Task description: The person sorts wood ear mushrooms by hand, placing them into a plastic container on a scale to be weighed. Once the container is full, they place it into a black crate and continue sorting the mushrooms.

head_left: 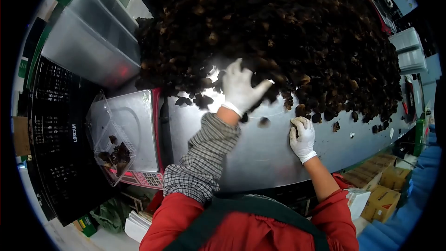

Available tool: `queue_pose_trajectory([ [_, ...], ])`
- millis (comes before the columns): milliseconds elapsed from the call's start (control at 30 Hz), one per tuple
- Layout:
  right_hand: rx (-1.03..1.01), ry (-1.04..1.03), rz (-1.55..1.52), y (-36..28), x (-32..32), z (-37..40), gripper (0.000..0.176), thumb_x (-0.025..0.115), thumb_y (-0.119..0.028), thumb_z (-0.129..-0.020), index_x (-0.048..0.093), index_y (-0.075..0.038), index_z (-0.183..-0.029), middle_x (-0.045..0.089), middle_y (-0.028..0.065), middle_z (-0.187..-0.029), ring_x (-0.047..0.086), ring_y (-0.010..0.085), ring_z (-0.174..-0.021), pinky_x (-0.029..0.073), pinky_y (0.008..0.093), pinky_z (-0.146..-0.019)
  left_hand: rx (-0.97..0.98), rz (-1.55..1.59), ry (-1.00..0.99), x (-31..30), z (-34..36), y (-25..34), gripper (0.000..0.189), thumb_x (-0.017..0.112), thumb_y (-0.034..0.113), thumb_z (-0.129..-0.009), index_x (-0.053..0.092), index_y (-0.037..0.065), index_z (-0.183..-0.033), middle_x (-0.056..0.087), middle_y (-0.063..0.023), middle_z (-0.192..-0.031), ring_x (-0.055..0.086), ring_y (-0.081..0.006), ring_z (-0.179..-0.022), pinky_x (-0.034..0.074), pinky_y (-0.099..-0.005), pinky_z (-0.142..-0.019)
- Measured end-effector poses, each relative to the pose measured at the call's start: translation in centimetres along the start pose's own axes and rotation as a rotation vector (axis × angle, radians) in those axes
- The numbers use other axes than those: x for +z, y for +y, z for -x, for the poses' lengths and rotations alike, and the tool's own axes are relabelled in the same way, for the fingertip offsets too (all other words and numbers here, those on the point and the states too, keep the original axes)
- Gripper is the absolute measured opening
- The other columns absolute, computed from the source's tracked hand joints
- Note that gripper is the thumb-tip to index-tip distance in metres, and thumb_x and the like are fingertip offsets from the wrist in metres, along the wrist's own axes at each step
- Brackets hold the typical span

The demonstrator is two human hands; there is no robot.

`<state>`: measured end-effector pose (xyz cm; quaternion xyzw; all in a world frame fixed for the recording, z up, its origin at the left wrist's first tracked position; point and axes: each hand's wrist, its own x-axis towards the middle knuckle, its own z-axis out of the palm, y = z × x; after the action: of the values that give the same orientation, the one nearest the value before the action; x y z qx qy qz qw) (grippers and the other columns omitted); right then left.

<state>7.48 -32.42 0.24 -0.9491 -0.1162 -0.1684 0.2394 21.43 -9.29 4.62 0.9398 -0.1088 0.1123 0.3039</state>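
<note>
A large heap of dark brown, dried fungus-like pieces (278, 32) covers the back of a metal table (260, 158). My left hand (241, 88), in a white glove, reaches to the heap's near edge with its fingers spread, among loose dark pieces. My right hand (302, 135), also gloved in white, rests on the metal just in front of the heap. Its fingers are curled, and whatever they may hold is hidden. On a scale (134, 121) at the left, an open clear plastic container (106, 132) lies tilted with a few dark pieces in it.
Stacked clear bins (93, 37) stand at the upper left, beside a black crate (60, 144) along the left side. Clear containers (409, 51) sit at the right edge. Cardboard boxes (382, 202) are at the lower right, below the table.
</note>
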Motion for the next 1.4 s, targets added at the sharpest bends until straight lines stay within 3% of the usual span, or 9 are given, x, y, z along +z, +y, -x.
queue_pose_trajectory([
  [167,0.008,0.016,0.004,0.0,0.2,0.0,0.023,0.062,-0.002,-0.074,0.061,-0.005,-0.097,0.06,0.0126,-0.098,0.057,0.0336,-0.093,0.047,0.0426,-0.079,-0.034,0.376,-0.031,-3.7,1.5,1.8,0.034,0.076,0.033,-0.075,0.073,0.003,-0.092,0.056,-0.0194,-0.128,0.052,-0.0322,-0.12,0.042,-0.0404,-0.101],
  [300,0.007,0.01,0.039,0.2,0.3,0.2,0.027,0.064,-0.003,-0.074,0.061,-0.008,-0.1,0.06,0.0092,-0.101,0.057,0.0313,-0.093,0.047,0.041,-0.079,-0.125,0.171,0.306,-7.6,-2.0,-6.4,0.024,0.074,0.022,-0.083,0.068,0.001,-0.075,0.067,-0.0153,-0.106,0.064,-0.0237,-0.091,0.051,-0.0336,-0.081],
  [367,0.02,-0.008,0.031,0.0,0.1,0.2,0.028,0.063,-0.003,-0.073,0.061,-0.008,-0.101,0.06,0.0089,-0.101,0.057,0.0307,-0.094,0.047,0.0404,-0.08,-0.116,-0.218,0.411,-7.9,-3.5,-12.3,0.034,0.068,0.039,-0.083,0.072,0.006,-0.09,0.058,-0.0216,-0.124,0.048,-0.0361,-0.122,0.036,-0.0424,-0.105],
  [500,0.037,-0.019,0.016,0.0,0.0,0.2,0.029,0.063,-0.002,-0.072,0.061,-0.008,-0.101,0.06,0.0087,-0.1,0.056,0.0304,-0.095,0.047,0.0402,-0.081,-0.515,-0.591,0.103,-6.9,-3.5,-16.1,0.078,0.059,0.059,-0.082,0.043,0.01,-0.141,0.025,-0.0261,-0.151,0.029,-0.0434,-0.136,0.029,-0.0554,-0.108],
  [600,0.039,-0.024,0.022,-0.1,-0.1,0.1,0.029,0.062,-0.002,-0.072,0.061,-0.008,-0.101,0.06,0.0088,-0.101,0.056,0.0305,-0.095,0.047,0.0401,-0.081,-0.464,-0.502,-0.093,-6.3,-1.2,-9.3,0.075,0.061,0.059,-0.082,0.048,0.009,-0.137,0.036,-0.022,-0.142,0.039,-0.0428,-0.126,0.041,-0.0524,-0.1],
  [867,0.036,-0.033,0.026,-0.2,-0.1,0.1,0.03,0.062,-0.001,-0.072,0.06,-0.008,-0.101,0.06,0.0091,-0.102,0.056,0.0315,-0.094,0.047,0.0407,-0.082,0.096,-0.073,-0.204,-2.4,8.4,3.0,0.068,0.073,0.044,-0.078,0.054,0.007,-0.131,0.036,-0.0265,-0.143,0.039,-0.046,-0.126,0.036,-0.0528,-0.105],
  [1067,0.032,-0.02,0.032,-0.2,-0.1,0.2,0.029,0.061,-0.001,-0.072,0.06,-0.008,-0.101,0.06,0.0096,-0.101,0.056,0.0318,-0.094,0.047,0.0408,-0.083,-0.066,-0.234,0.127,-3.4,3.3,-5.5,0.07,0.072,0.046,-0.077,0.053,0.006,-0.132,0.024,-0.0306,-0.15,0.027,-0.0456,-0.136,0.025,-0.0564,-0.11],
  [1167,0.014,-0.011,0.034,-0.3,0.0,0.0,0.029,0.062,-0.002,-0.072,0.06,-0.008,-0.1,0.06,0.0101,-0.1,0.056,0.0323,-0.093,0.047,0.0414,-0.082,-0.199,-0.349,-0.063,-1.1,0.4,-3.8,0.077,0.068,0.054,-0.078,0.05,0.006,-0.136,0.015,-0.0314,-0.153,0.016,-0.0451,-0.142,0.014,-0.0581,-0.113],
  [1400,0.052,-0.035,0.115,0.5,0.6,0.9,0.026,0.063,-0.004,-0.071,0.059,-0.004,-0.096,0.058,0.0166,-0.099,0.056,0.0359,-0.093,0.048,0.0436,-0.08,0.126,0.074,-0.403,4.5,5.1,8.4,0.075,0.059,0.056,-0.083,0.05,0.004,-0.136,0.018,-0.0251,-0.155,0.028,-0.0431,-0.136,0.022,-0.0564,-0.111],
])
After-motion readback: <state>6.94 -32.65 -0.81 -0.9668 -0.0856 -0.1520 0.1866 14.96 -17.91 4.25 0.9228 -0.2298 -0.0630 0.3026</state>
